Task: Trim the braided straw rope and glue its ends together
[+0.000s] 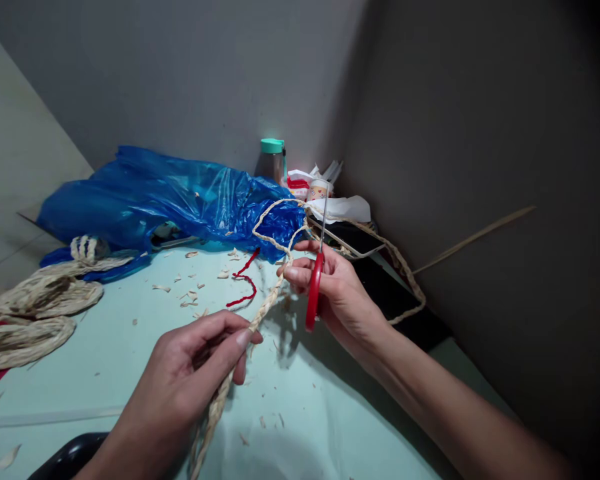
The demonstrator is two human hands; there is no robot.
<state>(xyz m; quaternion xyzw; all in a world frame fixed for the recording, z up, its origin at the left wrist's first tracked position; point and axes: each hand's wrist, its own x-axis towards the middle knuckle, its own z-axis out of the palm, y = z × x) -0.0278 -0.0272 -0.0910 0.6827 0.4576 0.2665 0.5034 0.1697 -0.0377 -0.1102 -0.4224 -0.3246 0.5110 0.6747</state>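
A pale braided straw cord (267,303) runs slantwise between my two hands above the light green tabletop. My left hand (195,373) pinches the cord between thumb and fingers, and its lower end hangs down past the wrist. Farther up, my right hand (337,283) grips the same cord at the fingertips. Red-handled scissors (314,293) also sit in my right hand, blades pointing up and away. Beyond the right fingers the cord narrows into a loop and trails off to the right. A short piece of red yarn (253,287) lies on the table beside the cord.
A crumpled blue plastic bag (180,193) spreads along the back wall. Bundles of straw (45,300) lie at left. A bottle with a teal lid (273,157) and a paper cup (319,190) stand at the back. Straw scraps dot the tabletop (145,360). A dark wall rises at right.
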